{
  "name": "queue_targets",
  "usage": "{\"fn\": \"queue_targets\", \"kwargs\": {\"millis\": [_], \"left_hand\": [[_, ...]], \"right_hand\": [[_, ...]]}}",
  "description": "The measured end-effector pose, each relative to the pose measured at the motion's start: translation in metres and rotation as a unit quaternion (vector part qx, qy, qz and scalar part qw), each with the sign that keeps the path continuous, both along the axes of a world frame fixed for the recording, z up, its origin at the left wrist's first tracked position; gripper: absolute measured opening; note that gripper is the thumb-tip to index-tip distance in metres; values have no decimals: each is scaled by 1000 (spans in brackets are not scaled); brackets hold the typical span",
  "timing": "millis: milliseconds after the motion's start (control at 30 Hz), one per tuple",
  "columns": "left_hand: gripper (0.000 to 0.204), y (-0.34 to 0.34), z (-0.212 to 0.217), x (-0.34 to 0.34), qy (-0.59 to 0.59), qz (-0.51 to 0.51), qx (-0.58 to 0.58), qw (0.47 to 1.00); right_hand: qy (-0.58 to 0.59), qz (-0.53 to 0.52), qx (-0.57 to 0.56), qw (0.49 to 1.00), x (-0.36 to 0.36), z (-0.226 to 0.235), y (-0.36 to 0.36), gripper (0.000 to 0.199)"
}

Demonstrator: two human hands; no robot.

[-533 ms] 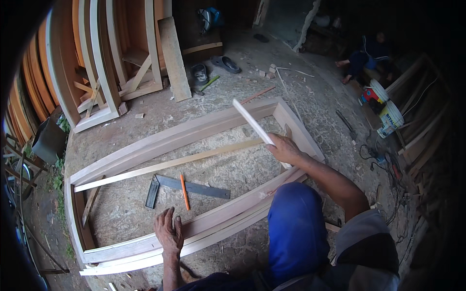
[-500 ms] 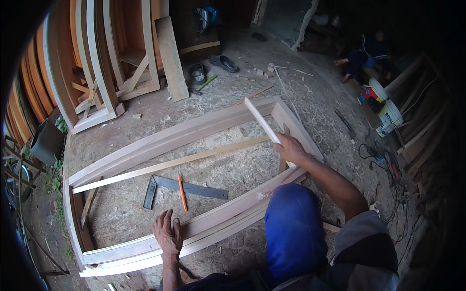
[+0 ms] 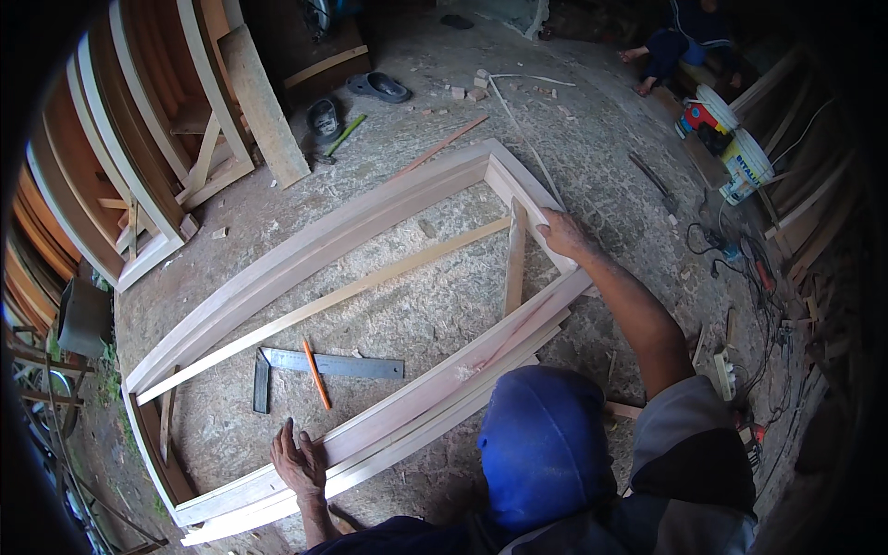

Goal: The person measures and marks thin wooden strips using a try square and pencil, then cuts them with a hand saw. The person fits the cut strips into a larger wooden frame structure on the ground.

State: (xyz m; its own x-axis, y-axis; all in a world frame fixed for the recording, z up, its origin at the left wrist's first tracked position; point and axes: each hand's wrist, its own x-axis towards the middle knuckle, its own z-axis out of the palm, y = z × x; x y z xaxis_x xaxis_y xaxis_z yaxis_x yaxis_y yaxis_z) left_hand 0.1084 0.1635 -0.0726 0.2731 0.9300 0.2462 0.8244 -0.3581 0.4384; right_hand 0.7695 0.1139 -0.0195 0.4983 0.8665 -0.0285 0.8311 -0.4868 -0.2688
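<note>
A large pale wooden frame (image 3: 305, 254) lies on the ground in front of me. My left hand (image 3: 299, 460) rests with spread fingers on its near long rail (image 3: 435, 393). At the right end, my right hand (image 3: 564, 233) closes over the short end rail (image 3: 520, 190); its fingertips are partly hidden. A thin batten (image 3: 370, 282) runs lengthwise inside the frame, and a short brace (image 3: 515, 264) crosses the right corner. Within the frame lie a try square (image 3: 338, 363) and an orange pencil (image 3: 316, 375), the pencil across the square's blade.
Curved wooden frames (image 3: 139, 139) stand at the left, with a board (image 3: 264, 106) leaning there. Sandals (image 3: 379, 86) and a green-handled tool (image 3: 344, 136) lie beyond. At right are buckets (image 3: 745, 166), cables and a power tool (image 3: 761, 273). A person (image 3: 684, 42) sits far right.
My right hand has gone from holding up a pale strip to gripping the end rail; the strip no longer sticks up. My left hand stays on the near rail. The view has shifted.
</note>
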Motion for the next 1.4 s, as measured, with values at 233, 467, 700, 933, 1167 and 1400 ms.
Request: {"fn": "queue_targets", "kwargs": {"millis": [233, 467, 700, 933, 1167, 1400], "left_hand": [[43, 1, -2, 3, -6, 4, -1, 1000], [43, 1, -5, 2, -8, 9, -4, 1000], [41, 8, 1, -1, 56, -54, -44, 996], [30, 60, 82, 63, 112, -307, -127, 937], [38, 67, 97, 270, 159, -483, -157, 846], [49, -33, 33, 507, -50, -404, -368, 836]], "right_hand": [[-1, 18, 2, 1000, 28, -6, -1, 51], [16, 34, -5, 999, 43, -10, -2, 58], [33, 50, -17, 998, 54, -19, -4, 60], [33, 77, 20, 996, 54, -20, -5, 56], [66, 68, 74, 993, 64, -35, -4, 50], [84, 57, 119, 988, 74, -44, 2, 45]]}}
